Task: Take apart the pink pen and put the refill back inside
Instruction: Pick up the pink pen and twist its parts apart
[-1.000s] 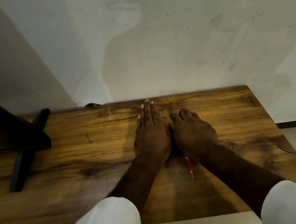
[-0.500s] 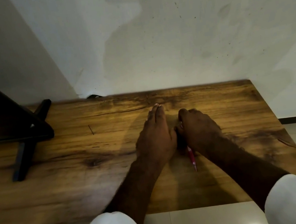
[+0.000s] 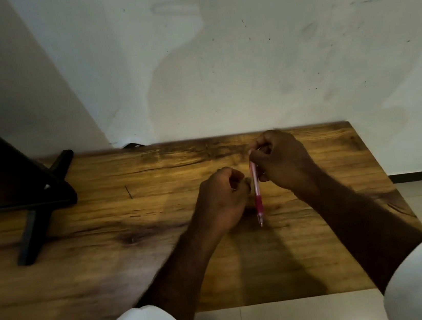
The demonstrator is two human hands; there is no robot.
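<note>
Above the brown wooden table (image 3: 109, 253), the right hand (image 3: 282, 161) pinches the upper end of the slim pink plastic pen (image 3: 256, 191), so it hangs upright with its tip pointing down — free for the other hand. The left hand (image 3: 220, 201) is loosely curled just beside the barrel, holding nothing I can see — probably it comes to grip and unscrew the lower part.

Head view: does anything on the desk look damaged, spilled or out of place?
Nothing stands out. The pink pen looks whole, held at its top by the right hand; the left hand is curled beside it over the wooden desk.
</note>
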